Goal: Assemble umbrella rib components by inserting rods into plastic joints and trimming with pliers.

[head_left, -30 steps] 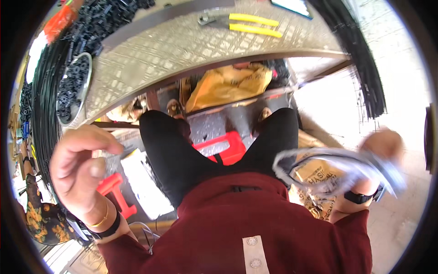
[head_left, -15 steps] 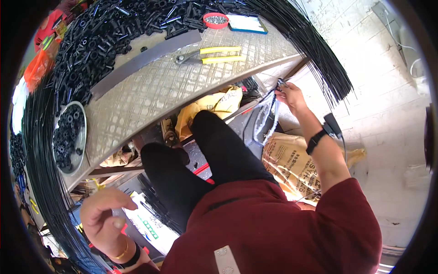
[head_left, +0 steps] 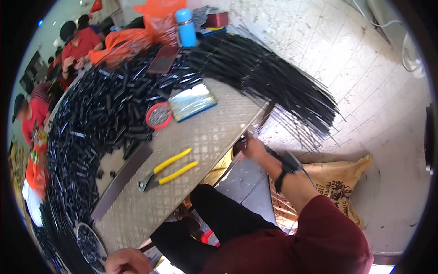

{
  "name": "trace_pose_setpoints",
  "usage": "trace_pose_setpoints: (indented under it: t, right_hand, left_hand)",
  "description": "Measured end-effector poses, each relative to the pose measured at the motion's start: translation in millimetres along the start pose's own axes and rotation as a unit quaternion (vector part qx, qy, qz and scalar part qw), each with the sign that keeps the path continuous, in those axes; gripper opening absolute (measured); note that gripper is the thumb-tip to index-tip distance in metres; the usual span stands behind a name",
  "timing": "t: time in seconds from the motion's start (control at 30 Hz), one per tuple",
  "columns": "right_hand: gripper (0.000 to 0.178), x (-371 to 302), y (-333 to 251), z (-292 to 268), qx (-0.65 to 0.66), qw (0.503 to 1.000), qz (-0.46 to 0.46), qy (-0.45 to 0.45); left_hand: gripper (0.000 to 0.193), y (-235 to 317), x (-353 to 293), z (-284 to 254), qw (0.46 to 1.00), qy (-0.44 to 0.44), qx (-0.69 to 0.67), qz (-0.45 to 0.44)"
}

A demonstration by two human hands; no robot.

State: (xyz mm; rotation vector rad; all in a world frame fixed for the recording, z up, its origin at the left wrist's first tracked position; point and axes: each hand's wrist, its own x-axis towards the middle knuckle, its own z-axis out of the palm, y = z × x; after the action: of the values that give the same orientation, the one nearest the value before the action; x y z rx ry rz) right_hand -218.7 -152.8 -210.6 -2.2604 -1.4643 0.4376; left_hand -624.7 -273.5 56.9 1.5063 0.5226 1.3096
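I see one bowl of black parts just beside the left hand, half-curled, its hold unclear. One red dish and one pair of pliers lie on the patterned surface; past its edge, I can't tell the right hand's opening or hold, near one sack on pale floor.
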Motion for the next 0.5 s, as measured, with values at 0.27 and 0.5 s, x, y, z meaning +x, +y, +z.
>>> trace_pose_setpoints:
  t: [0.27, 0.5]
  right_hand:
    - [0.042, -11, -80, -234, -0.114, 0.931, -0.232, 0.259]
    - [0.053, 79, -55, -257, -0.286, 0.952, -0.024, 0.104]
  left_hand:
    - [0.038, -36, 3, 19, 0.990, 0.089, 0.058, -0.090]
    - [0.021, -17, -23, 32, 0.980, -0.042, 0.055, -0.189]
